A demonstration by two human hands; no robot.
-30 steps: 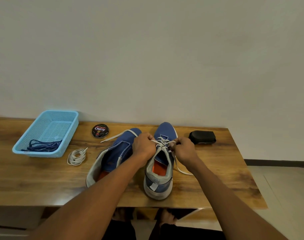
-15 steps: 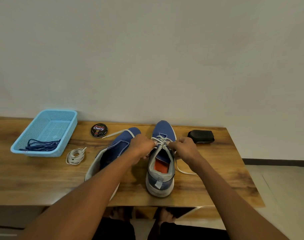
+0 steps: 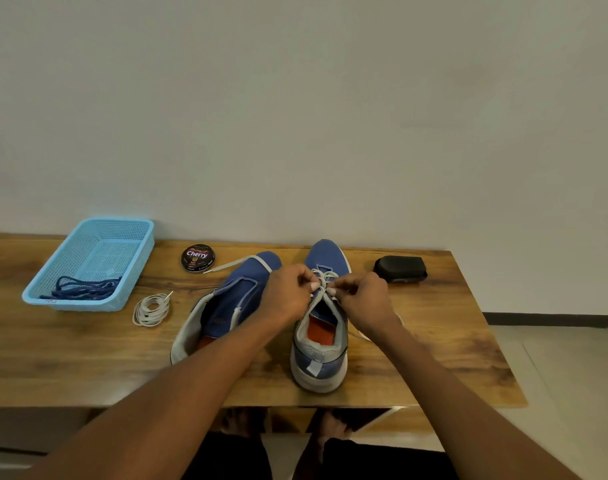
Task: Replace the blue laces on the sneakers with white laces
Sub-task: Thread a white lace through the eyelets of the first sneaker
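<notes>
Two blue sneakers stand on the wooden table [image 3: 88,358]. The right sneaker [image 3: 321,341] is upright, heel toward me, with a white lace [image 3: 325,277] threaded through its eyelets. My left hand [image 3: 288,296] and my right hand [image 3: 361,301] each pinch a strand of that lace over the tongue, fingertips almost touching. The left sneaker [image 3: 226,306] leans on its side, partly behind my left forearm. A loose white lace end [image 3: 226,265] trails from its toe. A coiled white lace [image 3: 152,310] lies left of it. The blue laces [image 3: 84,291] lie in the basket.
A light blue plastic basket [image 3: 122,233] sits at the table's left. A round black Cherry polish tin [image 3: 198,258] stands behind the left sneaker. A black brush-like object [image 3: 401,269] lies at the back right. A wall runs behind the table; floor shows to the right.
My two hands have drawn closer together over the right sneaker's lace, near the top eyelets. The sneakers, basket and coil have not moved.
</notes>
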